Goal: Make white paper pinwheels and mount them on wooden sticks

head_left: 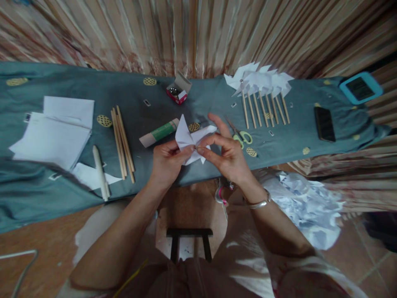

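A folded white paper pinwheel (182, 134) is held over the table's near edge, its points sticking out between my hands. My left hand (167, 161) is closed on its left side, thumb pressed near the centre. At that centre, my right hand (228, 155) pinches with thumb and index finger, other fingers raised. A small dark thing shows between the fingertips, too small to name surely. Left of the pinwheel lies a green and white glue stick (159, 132). Beyond stands an open red box (177, 92) of small shiny metal pieces. Green-handled scissors (243, 136) lie just past my right hand.
Several finished pinwheels (263, 80) on wooden sticks lie at back right. Further right are a phone (324, 124) and a blue-framed device (361, 88). Loose sticks (120, 142), white paper sheets (58, 136) and a white pen (99, 171) lie left. A bag of paper (307, 207) sits below right.
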Tool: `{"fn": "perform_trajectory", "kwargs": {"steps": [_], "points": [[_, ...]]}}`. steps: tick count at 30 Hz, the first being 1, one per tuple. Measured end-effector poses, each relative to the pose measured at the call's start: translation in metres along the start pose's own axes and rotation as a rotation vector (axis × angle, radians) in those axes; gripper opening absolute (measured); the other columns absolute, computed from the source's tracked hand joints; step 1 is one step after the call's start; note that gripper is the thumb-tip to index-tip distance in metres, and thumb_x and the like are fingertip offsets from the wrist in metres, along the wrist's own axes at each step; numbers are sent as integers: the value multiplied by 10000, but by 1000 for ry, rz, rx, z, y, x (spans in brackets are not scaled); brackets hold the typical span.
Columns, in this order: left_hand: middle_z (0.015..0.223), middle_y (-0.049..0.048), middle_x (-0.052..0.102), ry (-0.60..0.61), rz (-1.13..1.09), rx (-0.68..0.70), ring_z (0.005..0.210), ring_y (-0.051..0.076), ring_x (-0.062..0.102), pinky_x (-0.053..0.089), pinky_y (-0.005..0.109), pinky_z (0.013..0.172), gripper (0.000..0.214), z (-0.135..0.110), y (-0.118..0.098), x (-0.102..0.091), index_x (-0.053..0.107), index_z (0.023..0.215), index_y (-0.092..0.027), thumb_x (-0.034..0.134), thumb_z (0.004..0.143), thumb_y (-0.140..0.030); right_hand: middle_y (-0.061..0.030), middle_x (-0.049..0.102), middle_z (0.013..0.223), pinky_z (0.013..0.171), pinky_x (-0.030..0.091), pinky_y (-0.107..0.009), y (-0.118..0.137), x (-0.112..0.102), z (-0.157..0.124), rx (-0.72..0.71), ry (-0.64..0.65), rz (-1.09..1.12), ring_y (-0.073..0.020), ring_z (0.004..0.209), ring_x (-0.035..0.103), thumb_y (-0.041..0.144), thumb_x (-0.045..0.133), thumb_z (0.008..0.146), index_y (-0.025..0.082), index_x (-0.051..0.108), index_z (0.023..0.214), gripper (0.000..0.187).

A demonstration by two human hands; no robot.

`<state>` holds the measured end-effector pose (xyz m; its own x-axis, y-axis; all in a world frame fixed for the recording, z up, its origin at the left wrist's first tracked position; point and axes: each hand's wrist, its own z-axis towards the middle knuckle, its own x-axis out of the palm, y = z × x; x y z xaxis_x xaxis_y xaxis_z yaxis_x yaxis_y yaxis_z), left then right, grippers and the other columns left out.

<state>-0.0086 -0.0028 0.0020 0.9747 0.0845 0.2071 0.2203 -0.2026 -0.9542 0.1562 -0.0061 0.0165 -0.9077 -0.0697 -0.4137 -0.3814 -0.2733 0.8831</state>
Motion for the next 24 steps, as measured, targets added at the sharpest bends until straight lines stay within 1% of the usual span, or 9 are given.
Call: {"fn": "perform_trajectory", "kwargs": {"steps": [4,8,13,18,24], "points": [[667,10,725,-10,15,-8,591,136,585,463,239,552,220,0,-1,0,769,671,-166,830,558,-344,22,424,1571,1252,194,-486,-1,0,0,-5,-5,6,-269,1492,341,323,728,835,236,710,816,91],[660,4,719,1,2,-1,579,126,577,460,234,547,218,0,1,-1,772,680,-167,840,562,-337,18,441,1560,1247,212,-447,-2,1,0,-15,-12,18,-259,1482,361,318,734,832,239,708,808,87],[666,3,728,17,-19,23,570,121,578,471,234,549,213,0,2,-1,777,693,-176,846,572,-337,-8,464,1544,1232,244,-418,-3,2,1,-30,-9,53,-254,1463,395,300,737,828,235,713,803,74],[698,14,736,33,-29,28,601,132,597,486,249,582,225,0,3,-2,774,697,-172,854,578,-346,6,486,1528,1220,266,-410,-4,3,2,5,-8,95,-236,1454,408,300,755,808,236,715,796,76],[679,4,728,35,-44,4,583,118,573,469,241,583,204,1,4,-3,780,699,-180,857,571,-320,5,515,1508,1200,302,-401,-5,5,2,74,-14,182,-230,1440,427,320,780,776,250,730,779,86]]}}
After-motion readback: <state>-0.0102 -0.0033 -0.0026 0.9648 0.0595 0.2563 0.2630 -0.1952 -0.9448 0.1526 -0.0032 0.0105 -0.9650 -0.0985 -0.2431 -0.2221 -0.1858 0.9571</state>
